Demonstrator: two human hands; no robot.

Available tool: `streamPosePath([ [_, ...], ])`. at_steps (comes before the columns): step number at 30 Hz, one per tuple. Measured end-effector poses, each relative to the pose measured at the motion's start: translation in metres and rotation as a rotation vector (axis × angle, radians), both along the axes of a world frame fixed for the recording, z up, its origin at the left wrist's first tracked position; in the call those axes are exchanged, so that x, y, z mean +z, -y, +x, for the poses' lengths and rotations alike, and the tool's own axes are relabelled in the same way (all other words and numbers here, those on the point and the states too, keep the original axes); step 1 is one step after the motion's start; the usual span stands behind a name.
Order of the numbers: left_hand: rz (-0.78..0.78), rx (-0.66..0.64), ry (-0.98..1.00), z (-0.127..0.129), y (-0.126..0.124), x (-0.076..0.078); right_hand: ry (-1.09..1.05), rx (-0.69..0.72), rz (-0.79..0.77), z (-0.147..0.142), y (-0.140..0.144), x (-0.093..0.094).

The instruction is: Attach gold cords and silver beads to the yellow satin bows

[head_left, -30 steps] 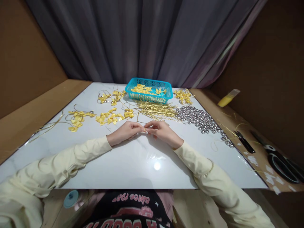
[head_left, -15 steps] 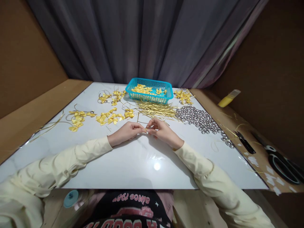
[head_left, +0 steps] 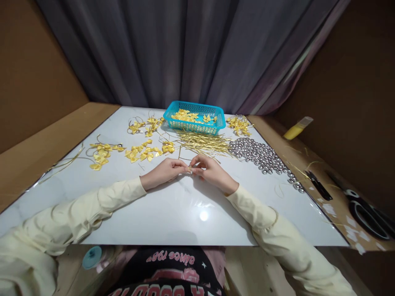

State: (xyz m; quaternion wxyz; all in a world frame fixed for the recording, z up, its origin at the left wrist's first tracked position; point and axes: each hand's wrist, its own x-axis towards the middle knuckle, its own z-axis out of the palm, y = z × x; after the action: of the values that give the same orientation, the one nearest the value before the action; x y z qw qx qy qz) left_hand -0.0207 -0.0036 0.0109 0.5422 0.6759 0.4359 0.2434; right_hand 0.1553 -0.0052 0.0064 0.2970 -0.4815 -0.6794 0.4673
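Note:
My left hand (head_left: 166,170) and my right hand (head_left: 210,172) meet above the white tabletop, fingertips almost touching. Both pinch a small gold-coloured piece (head_left: 189,168), mostly hidden by the fingers; its exact kind is too small to make out. Just beyond the hands lies a pile of thin gold wires (head_left: 206,143). Yellow ribbon flowers (head_left: 145,151) are grouped to the left of the wires. To the right, many shiny silver beads (head_left: 256,153) are spread out.
A blue plastic basket (head_left: 221,120) with yellow flowers stands at the back. More flowers with curled wires (head_left: 100,154) lie at left, others (head_left: 239,124) at back right. Large black-handled scissors (head_left: 367,220), a small black-handled tool (head_left: 319,186) and a yellow tube (head_left: 296,128) are on the right-hand cardboard.
Both hands stay in nearly the same place. Only the fingertips have shifted slightly around the small gold-coloured piece.

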Motion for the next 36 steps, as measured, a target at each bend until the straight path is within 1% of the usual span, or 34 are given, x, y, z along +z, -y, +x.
streamPosePath([
  [6, -0.002, -0.004, 0.005, 0.0000, -0.0009, -0.0015, 0.019, 0.006, 0.005, 0.0003, -0.0001, 0.0004],
  [12, -0.022, -0.001, 0.004, 0.0003, 0.0003, 0.0013, 0.052, 0.012, 0.002, 0.0002, -0.0001, 0.0024],
  [19, -0.030, 0.035, -0.009, 0.0023, 0.0006, 0.0027, 0.115, 0.009, 0.003, 0.0033, -0.0012, 0.0052],
  [29, 0.019, 0.014, -0.040, 0.0020, 0.0023, 0.0049, 0.206, 0.034, 0.061, 0.0033, -0.0009, 0.0048],
  [36, 0.073, -0.020, -0.051, 0.0000, -0.0024, -0.0018, 0.256, 0.047, 0.119, 0.0027, -0.0001, 0.0066],
])
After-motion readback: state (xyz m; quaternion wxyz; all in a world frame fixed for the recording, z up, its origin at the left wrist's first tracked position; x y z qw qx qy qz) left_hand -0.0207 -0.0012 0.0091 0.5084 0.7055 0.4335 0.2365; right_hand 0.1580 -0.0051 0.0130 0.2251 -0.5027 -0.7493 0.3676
